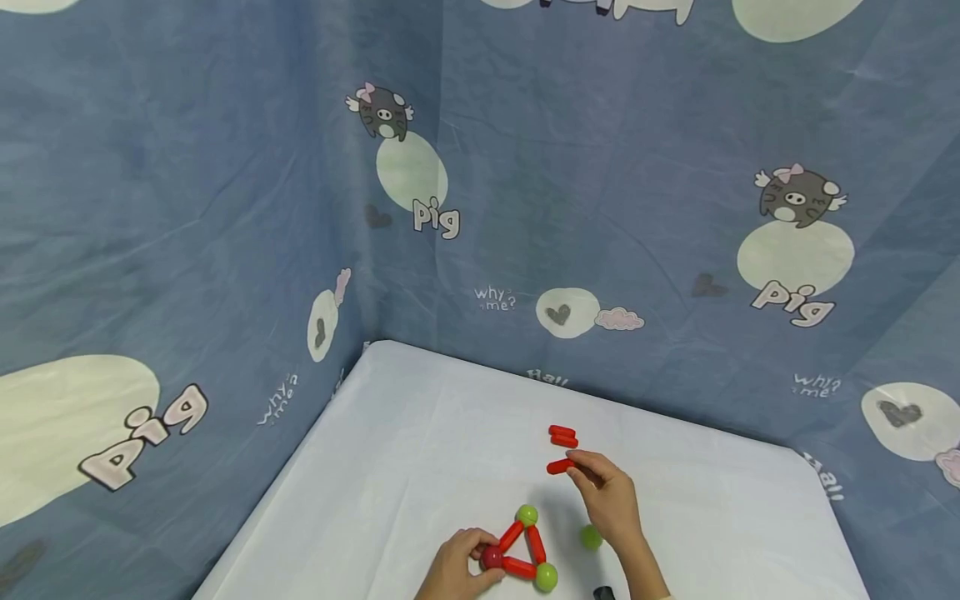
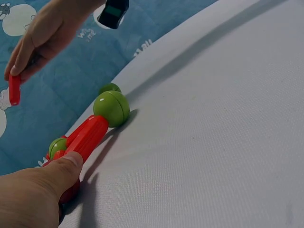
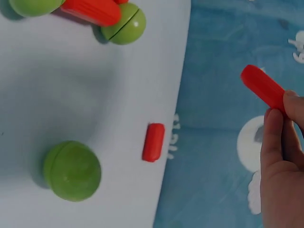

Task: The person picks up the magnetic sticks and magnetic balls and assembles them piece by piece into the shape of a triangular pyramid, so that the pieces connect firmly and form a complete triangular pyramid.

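Note:
A triangle of three red rods, one of them the near rod (image 1: 519,567), joins two green balls (image 1: 546,577) and a dark red ball (image 1: 491,557) on the table. My left hand (image 1: 459,567) grips the dark red ball corner between thumb and fingers; in the left wrist view the thumb lies by a red rod (image 2: 89,137). Raised above the table, my right hand (image 1: 611,498) pinches a loose red rod (image 3: 262,87) near one end between thumb and fingertips. The rod's other end points away, free of anything.
Two more red rods (image 1: 563,437) lie side by side beyond my right hand. A single green ball (image 1: 591,537) sits on the white table (image 1: 420,433) right of the triangle. A dark object (image 1: 603,592) shows at the bottom edge. Blue printed cloth (image 1: 600,208) hangs behind the table.

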### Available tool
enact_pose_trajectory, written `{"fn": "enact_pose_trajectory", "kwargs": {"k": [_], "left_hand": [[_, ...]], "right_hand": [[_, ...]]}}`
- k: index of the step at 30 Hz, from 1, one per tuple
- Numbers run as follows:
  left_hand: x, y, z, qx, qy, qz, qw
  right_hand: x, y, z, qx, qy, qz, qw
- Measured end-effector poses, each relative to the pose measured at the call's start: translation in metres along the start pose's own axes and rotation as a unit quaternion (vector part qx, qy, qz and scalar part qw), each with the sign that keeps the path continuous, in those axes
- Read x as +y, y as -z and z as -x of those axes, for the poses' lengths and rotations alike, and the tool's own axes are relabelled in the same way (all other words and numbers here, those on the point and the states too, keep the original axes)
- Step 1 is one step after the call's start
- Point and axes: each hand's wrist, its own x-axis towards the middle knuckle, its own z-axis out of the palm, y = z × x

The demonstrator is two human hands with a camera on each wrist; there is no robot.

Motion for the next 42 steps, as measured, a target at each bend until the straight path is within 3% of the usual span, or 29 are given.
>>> {"fn": "enact_pose_trajectory", "kwargs": {"k": [8,16,29,35,42], "left_hand": [[-0.002,0.0,0.0,0.001,-0.007,-0.001,1.0],[-0.005,-0.001,0.0,0.011,-0.03,-0.004,0.9995],[-0.006,-0.002,-0.001,0.028,-0.062,-0.009,0.9976],[-0.007,-0.002,-0.001,0.026,-0.056,-0.007,0.998],[-0.009,-0.004,-0.001,0.04,-0.076,-0.019,0.9961]], "right_hand": [[-0.014,-0.007,0.011,-0.033,0.052,0.067,0.9959],[-0.016,-0.015,0.017,-0.065,0.109,0.134,0.9827],[-0.004,-0.026,0.021,-0.132,0.114,0.174,0.9692],[-0.001,-0.028,0.023,-0.137,0.119,0.181,0.9665],[0.001,-0.031,0.025,-0.133,0.13,0.185,0.9651]]}}
